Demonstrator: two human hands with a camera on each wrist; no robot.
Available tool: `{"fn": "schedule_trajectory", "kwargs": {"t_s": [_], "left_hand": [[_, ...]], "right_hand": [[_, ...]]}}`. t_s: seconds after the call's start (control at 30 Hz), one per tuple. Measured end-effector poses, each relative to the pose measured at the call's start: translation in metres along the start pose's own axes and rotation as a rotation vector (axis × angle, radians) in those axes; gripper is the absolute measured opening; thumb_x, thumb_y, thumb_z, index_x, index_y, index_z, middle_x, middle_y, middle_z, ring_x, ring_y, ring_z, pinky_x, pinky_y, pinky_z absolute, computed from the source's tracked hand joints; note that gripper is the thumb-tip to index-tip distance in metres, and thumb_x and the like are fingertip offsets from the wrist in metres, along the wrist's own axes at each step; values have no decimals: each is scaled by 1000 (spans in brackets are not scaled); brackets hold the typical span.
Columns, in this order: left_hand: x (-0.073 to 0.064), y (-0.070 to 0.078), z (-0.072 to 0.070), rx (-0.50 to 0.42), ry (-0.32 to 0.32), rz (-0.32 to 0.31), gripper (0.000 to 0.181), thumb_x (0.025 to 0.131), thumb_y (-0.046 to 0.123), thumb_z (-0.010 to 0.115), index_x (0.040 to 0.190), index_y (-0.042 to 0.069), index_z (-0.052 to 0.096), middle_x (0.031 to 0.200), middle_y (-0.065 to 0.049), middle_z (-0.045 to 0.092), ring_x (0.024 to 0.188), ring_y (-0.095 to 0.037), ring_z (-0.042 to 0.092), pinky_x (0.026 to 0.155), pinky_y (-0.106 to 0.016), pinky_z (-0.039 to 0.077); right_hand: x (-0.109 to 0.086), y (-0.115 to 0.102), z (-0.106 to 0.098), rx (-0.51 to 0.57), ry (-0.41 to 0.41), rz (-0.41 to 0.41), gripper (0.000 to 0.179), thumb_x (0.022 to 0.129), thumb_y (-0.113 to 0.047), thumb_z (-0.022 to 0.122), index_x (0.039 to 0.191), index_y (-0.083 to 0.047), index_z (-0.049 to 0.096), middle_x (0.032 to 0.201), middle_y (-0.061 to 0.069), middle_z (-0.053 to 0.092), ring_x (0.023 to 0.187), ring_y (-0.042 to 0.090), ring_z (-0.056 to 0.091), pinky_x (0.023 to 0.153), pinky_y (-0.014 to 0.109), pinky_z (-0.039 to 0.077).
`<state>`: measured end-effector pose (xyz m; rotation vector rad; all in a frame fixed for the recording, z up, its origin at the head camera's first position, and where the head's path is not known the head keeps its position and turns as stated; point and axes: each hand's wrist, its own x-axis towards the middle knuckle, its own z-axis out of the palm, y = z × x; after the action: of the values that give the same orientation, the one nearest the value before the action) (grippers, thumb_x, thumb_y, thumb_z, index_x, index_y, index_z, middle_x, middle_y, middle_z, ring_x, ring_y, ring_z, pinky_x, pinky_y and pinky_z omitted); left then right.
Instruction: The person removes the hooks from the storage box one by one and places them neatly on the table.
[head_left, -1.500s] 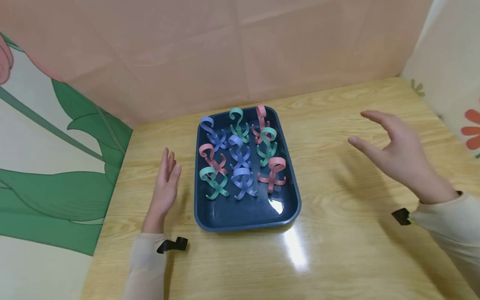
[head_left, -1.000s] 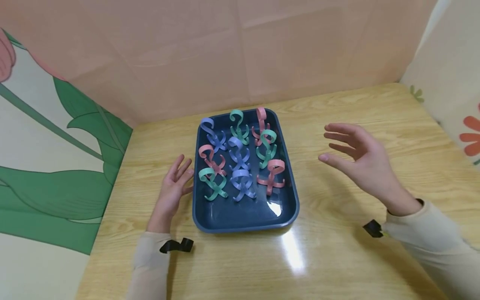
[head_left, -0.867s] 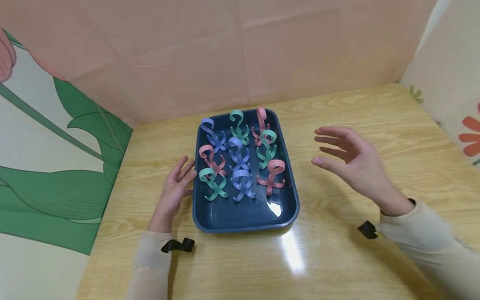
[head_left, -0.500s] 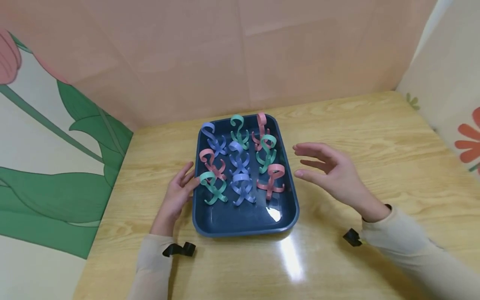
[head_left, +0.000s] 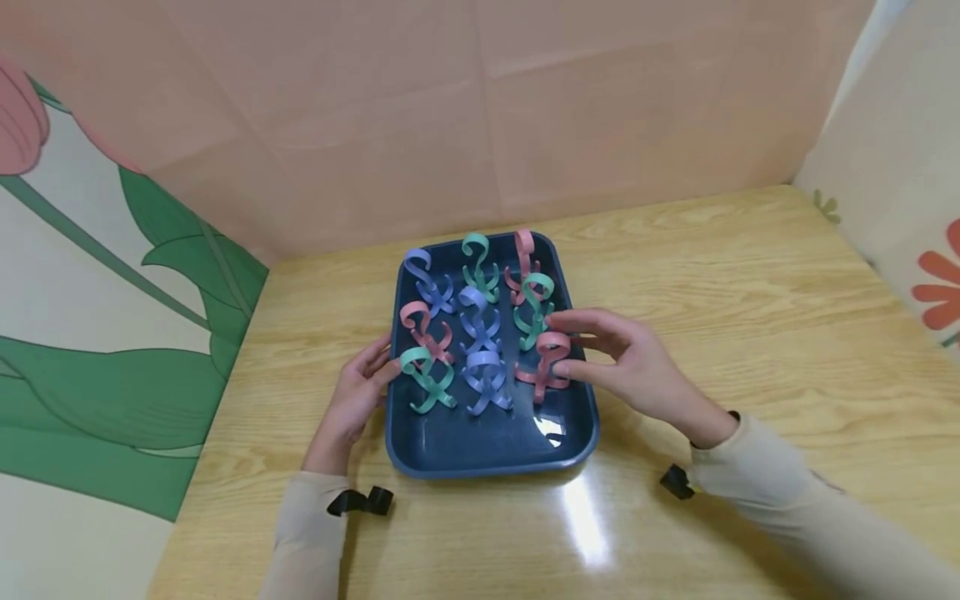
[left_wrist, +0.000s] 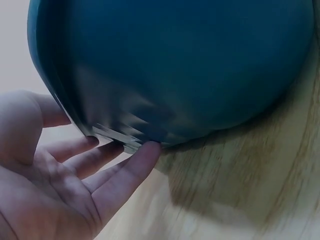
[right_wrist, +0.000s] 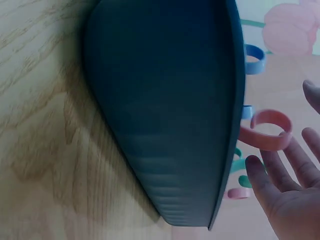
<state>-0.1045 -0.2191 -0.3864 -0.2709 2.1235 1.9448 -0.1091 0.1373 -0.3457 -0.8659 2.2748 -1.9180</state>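
Note:
A dark blue tray (head_left: 487, 450) holds pink, green and purple plastic hangers, each with a curled top hook and curved prongs below. My left hand (head_left: 356, 396) holds the tray's left side, thumb over the rim; the left wrist view shows its fingers (left_wrist: 130, 172) against the outer wall. Over the right rim reaches my right hand (head_left: 637, 371), thumb and fingers spread around the top of the front-right pink hanger (head_left: 542, 379). In the right wrist view the pink hook (right_wrist: 272, 131) stands near the fingertips (right_wrist: 254, 162), which are not closed on it.
Among the other hangers are a green one (head_left: 535, 310) behind the pink one and a purple one (head_left: 487, 387) to its left. The tray stands on a wooden table (head_left: 675, 250). A pink cloth (head_left: 480, 117) hangs behind.
My right hand has come in from the far right to the front-right pink hanger. My left hand has moved right and taken hold of the tray's left rim. The tray stays in place.

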Motion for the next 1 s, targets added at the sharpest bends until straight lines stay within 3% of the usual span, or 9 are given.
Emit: {"fn": "schedule_trajectory", "kwargs": {"t_s": [0.17,0.47,0.67,0.8,1.0], "left_hand": [[9,-14,-5,14,11,3,47,95,19,54,139,25,42,137,-4,47,113,-24,54,80,-44,50],[12,-18,-5,24,25,23,44,95,18,54,137,26,45,134,-3,50,112,-23,55,79,-43,51],[12,-16,-5,31,20,13,44,94,22,55,137,28,45,134,-2,49,113,-22,54,80,-42,51],[11,-15,-5,39,12,21,45,94,25,56,137,28,45,134,-2,49,112,-23,54,80,-42,51],[12,-17,-6,34,12,28,44,94,23,55,137,26,45,134,-3,50,110,-24,55,78,-42,51]], "right_hand": [[3,-9,6,-17,-13,26,40,79,-5,73,117,-2,60,115,5,62,104,23,57,86,40,47],[9,26,7,-35,1,80,31,83,-16,70,113,-14,65,109,-1,65,93,18,62,79,31,51],[9,33,8,-30,27,126,28,83,-18,70,111,-15,67,104,1,66,89,19,64,76,29,52],[10,29,9,-75,52,157,24,83,-19,70,107,-16,69,100,-1,67,84,17,63,73,28,52],[11,8,14,-94,54,150,21,84,-10,68,104,-4,69,95,3,68,79,20,62,70,26,52]]}}
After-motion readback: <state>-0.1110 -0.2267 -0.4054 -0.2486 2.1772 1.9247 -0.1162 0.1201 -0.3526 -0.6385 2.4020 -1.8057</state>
